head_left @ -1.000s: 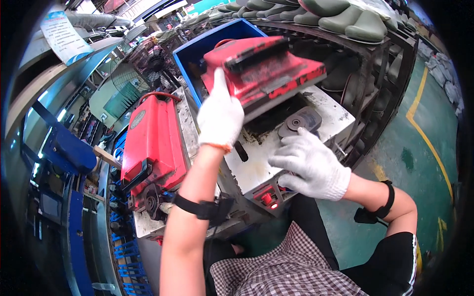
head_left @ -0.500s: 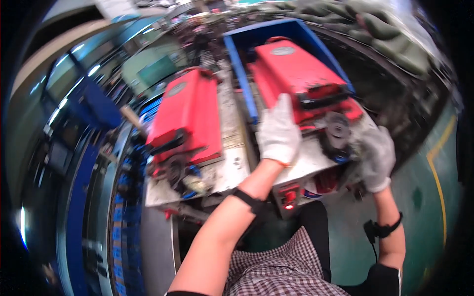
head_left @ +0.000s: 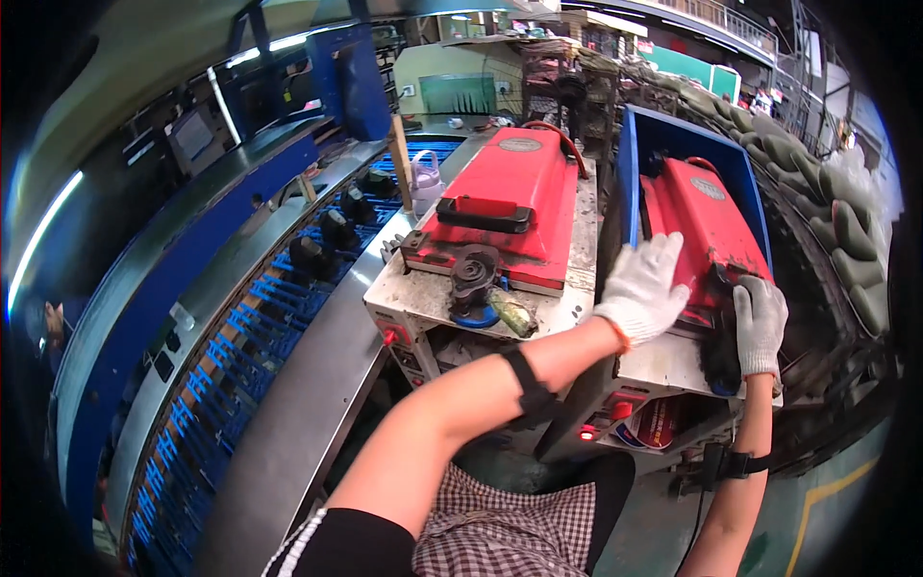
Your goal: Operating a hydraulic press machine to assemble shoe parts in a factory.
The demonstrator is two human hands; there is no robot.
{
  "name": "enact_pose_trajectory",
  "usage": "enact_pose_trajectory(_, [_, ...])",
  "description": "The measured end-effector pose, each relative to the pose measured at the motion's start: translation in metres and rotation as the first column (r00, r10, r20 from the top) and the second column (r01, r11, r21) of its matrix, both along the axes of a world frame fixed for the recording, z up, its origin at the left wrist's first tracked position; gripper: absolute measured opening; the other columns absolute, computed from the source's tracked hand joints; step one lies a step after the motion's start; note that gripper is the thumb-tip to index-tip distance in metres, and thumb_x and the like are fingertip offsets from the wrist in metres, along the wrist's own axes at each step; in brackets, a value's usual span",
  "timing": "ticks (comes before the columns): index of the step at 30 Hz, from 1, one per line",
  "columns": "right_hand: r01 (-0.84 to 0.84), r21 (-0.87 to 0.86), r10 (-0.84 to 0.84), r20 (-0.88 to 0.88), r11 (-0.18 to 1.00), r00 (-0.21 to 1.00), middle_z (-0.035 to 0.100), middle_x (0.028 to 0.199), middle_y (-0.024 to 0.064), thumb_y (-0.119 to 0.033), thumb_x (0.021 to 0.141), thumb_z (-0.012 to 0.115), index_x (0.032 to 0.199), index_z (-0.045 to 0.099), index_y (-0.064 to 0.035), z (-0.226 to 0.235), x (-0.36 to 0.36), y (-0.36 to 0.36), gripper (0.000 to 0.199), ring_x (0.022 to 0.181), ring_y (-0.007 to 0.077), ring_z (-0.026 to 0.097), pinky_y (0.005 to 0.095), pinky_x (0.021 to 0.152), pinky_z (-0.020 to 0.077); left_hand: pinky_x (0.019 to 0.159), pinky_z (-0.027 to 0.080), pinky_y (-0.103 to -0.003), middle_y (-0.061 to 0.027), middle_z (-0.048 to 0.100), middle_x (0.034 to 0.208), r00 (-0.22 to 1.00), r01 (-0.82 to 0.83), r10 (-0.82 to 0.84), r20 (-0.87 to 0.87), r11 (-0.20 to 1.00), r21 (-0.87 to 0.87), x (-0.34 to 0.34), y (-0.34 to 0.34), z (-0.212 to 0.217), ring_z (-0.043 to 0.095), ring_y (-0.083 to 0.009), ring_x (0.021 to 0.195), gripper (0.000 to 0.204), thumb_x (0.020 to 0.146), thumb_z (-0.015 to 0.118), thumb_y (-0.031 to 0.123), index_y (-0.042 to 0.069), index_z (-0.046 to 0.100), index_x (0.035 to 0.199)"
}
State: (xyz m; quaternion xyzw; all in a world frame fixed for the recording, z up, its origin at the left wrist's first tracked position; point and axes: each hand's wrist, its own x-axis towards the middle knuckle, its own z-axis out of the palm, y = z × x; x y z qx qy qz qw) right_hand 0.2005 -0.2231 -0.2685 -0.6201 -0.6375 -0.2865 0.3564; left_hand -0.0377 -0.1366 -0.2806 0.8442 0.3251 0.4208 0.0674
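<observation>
Left hand: gloved, fingers extended, at the near-left edge of the right red machine cover
Right hand: gloved, fingers bent at the cover's front; whether they grip, cannot tell
Right cover: seemingly lowered over its white base, so closing looks nearly done
Latching: hidden, perhaps unfinished
Left red machine cover: down, untouched

- Floor: green; yellow line painted on it, lower right.
- Left side: long grey metal desk, running alongside a track of blue rods.
- Upper left: blue column; lit tube lamps against dark surroundings.
- Rear: pale green wall, darker green panel on it.
- Upper right: green board; railing higher up.
- Right: dark rack bearing olive-green shoes.
</observation>
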Motion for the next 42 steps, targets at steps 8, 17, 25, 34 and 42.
enact_pose_trajectory(8, [0.120, 0.027, -0.121, 0.055, 0.992, 0.991, 0.067, 0.089, 0.0140, -0.033, 0.105, 0.056, 0.098, 0.072, -0.0086, -0.012, 0.026, 0.022, 0.030, 0.087, 0.0359, 0.060, 0.0465, 0.082, 0.0459, 0.090, 0.055, -0.047, -0.0170, 0.071, 0.100, 0.928, -0.368, 0.368, 0.052, 0.930, -0.005, -0.194, 0.064, 0.048, 0.070, -0.0355, 0.097, 0.032, 0.092, 0.069, 0.037, 0.007, 0.072, 0.104])
enact_pose_trajectory(17, [0.158, 0.047, -0.159, 0.014, 0.986, 0.987, 0.066, 0.086, 0.0169, -0.034, 0.107, 0.056, 0.100, 0.072, -0.0041, -0.021, 0.038, 0.036, 0.035, 0.086, 0.0373, 0.060, 0.0485, 0.081, 0.0462, 0.089, 0.057, -0.043, -0.0167, 0.077, 0.104, 0.744, -0.358, 0.174, -0.645, 0.919, -0.166, -0.219, 0.093, 0.070, 0.074, -0.0347, 0.099, 0.055, 0.075, 0.070, 0.058, 0.014, 0.081, 0.106])
enact_pose_trajectory(25, [0.141, 0.027, -0.139, -0.072, 0.990, 0.988, 0.070, 0.093, 0.0160, -0.031, 0.107, 0.058, 0.105, 0.074, -0.0027, -0.028, 0.057, 0.037, 0.032, 0.091, 0.0349, 0.061, 0.0467, 0.085, 0.0478, 0.084, 0.059, -0.046, -0.0111, 0.079, 0.100, 0.801, -0.410, 0.379, -0.462, 0.911, 0.038, -0.211, 0.085, 0.048, 0.076, -0.0299, 0.096, 0.027, 0.083, 0.064, 0.032, 0.023, 0.081, 0.101])
enact_pose_trajectory(34, [0.136, -0.022, -0.138, -0.091, 0.990, 0.986, 0.069, 0.101, 0.0163, -0.034, 0.107, 0.057, 0.115, 0.074, -0.0040, -0.031, 0.063, 0.038, 0.036, 0.098, 0.0355, 0.063, 0.0457, 0.088, 0.0487, 0.079, 0.059, -0.046, -0.0105, 0.079, 0.095, 0.807, -0.422, 0.440, -0.393, 0.896, 0.135, -0.210, 0.091, 0.034, 0.077, -0.0288, 0.091, 0.024, 0.084, 0.064, 0.031, 0.023, 0.082, 0.097])
enact_pose_trajectory(42, [0.126, -0.003, -0.125, -0.096, 0.992, 0.987, 0.070, 0.103, 0.0154, -0.033, 0.107, 0.057, 0.115, 0.074, -0.0044, -0.029, 0.061, 0.036, 0.034, 0.100, 0.0349, 0.063, 0.0450, 0.090, 0.0485, 0.078, 0.059, -0.045, -0.0096, 0.079, 0.093, 0.795, -0.439, 0.468, -0.386, 0.883, 0.165, -0.208, 0.091, 0.032, 0.077, -0.0283, 0.090, 0.023, 0.084, 0.065, 0.031, 0.025, 0.081, 0.099])
